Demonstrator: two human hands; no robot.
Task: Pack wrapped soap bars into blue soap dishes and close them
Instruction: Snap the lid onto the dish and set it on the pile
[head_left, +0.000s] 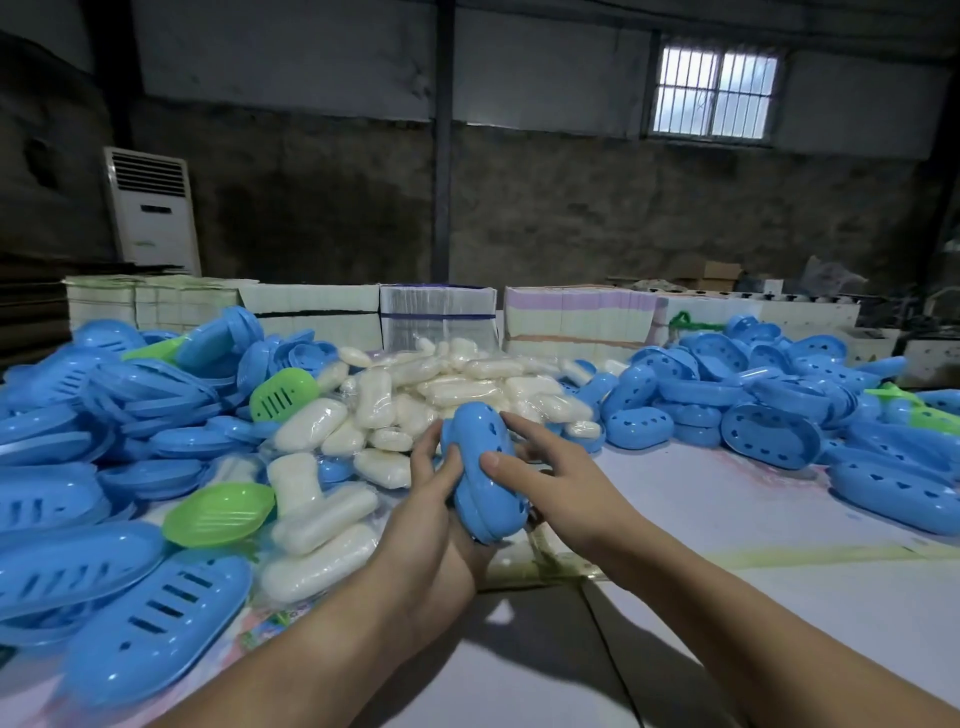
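One closed blue soap dish (485, 467) gripped by left hand (436, 525), right hand (545, 467); soap pile (415, 400) mid-table, unpacked.

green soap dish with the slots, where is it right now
In the head view the green slotted dish sits left of centre on the blue dish pile, at the left edge of the wrapped soap heap.

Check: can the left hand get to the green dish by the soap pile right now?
Probably not yet. The left hand grips the closed blue dish along with the right hand. The green dish lies uncovered nearby on its side, so releasing that grip should suffice.
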